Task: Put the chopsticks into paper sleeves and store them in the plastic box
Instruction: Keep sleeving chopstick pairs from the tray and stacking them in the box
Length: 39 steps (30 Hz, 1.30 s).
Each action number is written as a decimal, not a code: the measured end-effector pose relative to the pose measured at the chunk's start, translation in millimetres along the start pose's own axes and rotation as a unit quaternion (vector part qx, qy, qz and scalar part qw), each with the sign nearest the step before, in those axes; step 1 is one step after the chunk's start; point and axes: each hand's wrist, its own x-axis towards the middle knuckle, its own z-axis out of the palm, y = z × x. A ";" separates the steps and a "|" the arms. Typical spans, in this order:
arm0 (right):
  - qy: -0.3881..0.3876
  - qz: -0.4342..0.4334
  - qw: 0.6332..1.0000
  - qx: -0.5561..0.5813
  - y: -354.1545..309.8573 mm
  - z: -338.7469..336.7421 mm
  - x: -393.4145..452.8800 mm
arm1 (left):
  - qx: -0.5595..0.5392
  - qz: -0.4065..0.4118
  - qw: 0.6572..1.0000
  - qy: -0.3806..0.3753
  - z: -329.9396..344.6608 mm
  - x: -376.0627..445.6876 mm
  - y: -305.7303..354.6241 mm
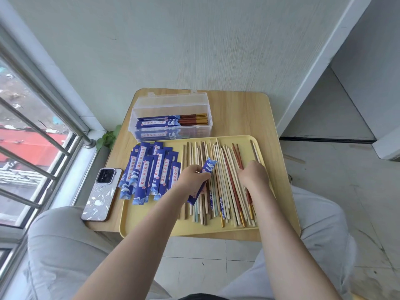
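Note:
A yellow tray [151,226] holds several loose chopsticks [218,169] on its right half and a pile of blue paper sleeves [149,169] on its left. My left hand [191,177] grips one blue sleeve [207,167], held tilted over the chopsticks. My right hand [253,175] rests on the chopsticks at the right, fingers curled down among the reddish ones [237,158]; whether it grips any is hidden. Behind the tray stands a clear plastic box [171,128], lid up, with sleeved red chopsticks [173,121] lying inside.
The tray and box sit on a small wooden table [240,113] against a pale wall. A phone [101,194] lies at the table's left edge beside the tray. A window with metal bars [32,126] is to the left. My knees flank the table.

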 end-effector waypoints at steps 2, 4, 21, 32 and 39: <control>0.000 -0.001 1.000 0.011 0.3 -1.4 -0.8 | -0.003 0.001 1.000 0.002 0.0 -0.6 0.1; -0.011 -0.006 1.000 0.023 1.4 -0.6 -0.2 | -0.013 0.002 1.000 0.005 -0.4 -1.2 -0.6; -0.153 -0.112 0.794 0.578 -33.5 -39.0 -24.6 | -0.017 0.063 0.995 0.074 -14.9 -2.1 5.2; 0.093 -0.196 0.853 0.475 -57.3 -46.4 -34.6 | 0.069 0.114 0.986 0.101 -18.7 -12.3 3.2; 0.098 -0.227 0.870 0.426 -61.2 -38.2 -35.5 | 0.051 0.135 0.986 0.085 -17.4 -14.8 5.0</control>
